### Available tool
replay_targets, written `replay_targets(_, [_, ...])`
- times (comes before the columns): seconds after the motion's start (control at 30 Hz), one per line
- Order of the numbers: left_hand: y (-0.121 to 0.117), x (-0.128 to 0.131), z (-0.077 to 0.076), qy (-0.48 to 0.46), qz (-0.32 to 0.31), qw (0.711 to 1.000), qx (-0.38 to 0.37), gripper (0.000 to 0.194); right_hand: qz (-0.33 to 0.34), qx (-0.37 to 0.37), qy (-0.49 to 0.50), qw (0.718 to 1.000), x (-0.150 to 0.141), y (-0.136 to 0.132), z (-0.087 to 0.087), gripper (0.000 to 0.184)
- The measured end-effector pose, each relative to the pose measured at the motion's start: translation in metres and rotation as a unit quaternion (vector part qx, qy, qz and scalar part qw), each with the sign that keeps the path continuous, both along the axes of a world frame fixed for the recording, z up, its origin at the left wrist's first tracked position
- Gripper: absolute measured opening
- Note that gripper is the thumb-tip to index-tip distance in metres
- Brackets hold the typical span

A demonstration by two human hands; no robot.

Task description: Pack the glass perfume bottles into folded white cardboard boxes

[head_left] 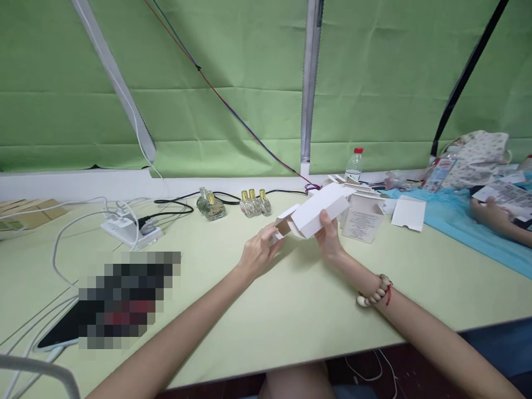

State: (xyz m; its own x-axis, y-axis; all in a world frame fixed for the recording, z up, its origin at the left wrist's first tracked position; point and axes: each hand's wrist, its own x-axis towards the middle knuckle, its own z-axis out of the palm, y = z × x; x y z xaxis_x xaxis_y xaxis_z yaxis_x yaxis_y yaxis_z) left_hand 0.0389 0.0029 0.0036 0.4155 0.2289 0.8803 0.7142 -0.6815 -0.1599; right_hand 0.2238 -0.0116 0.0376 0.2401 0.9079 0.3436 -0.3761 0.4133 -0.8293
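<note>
Above the table, a white cardboard box (319, 209) is tilted between my two hands. My left hand (258, 252) is closed on the box's left end, where a flap stands out and a brownish inside shows. My right hand (330, 238) grips the box body from the right, thumb on its front face. Right behind it stand more white boxes (363, 219), one with printed text on its side. Farther back are small glass bottles (255, 204) with gold caps, and larger glass bottles (211, 206) beside them.
At the left lie a tablet (62, 327) with a blurred screen, a power strip (131, 230) with cables, and a brown carton (31, 213). A red-capped bottle (354, 165) stands at the back. On the right, another person's hand (490, 213) holds a printed sheet over blue cloth (457, 227).
</note>
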Motion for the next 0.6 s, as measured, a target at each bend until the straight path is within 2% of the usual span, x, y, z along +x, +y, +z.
replay_targets(0.2, [0.0, -0.001, -0.0006, -0.001, -0.009, 1.0, 0.008, 0.037, -0.035, 0.053, -0.113, 0.992, -0.0016, -0.0088, 0.0033, 0.061])
replay_targets(0.37, [-0.0008, -0.0003, 0.0002, -0.004, -0.014, 1.0, 0.019, 0.036, -0.057, 0.077, -0.123, 0.988, -0.0023, -0.0085, 0.0053, 0.072])
replay_targets(0.6, [-0.0038, 0.0004, 0.0054, 0.013, -0.04, 0.999, 0.017, 0.037, -0.05, 0.067, -0.124, 0.989, -0.0012, -0.0047, 0.0, 0.068])
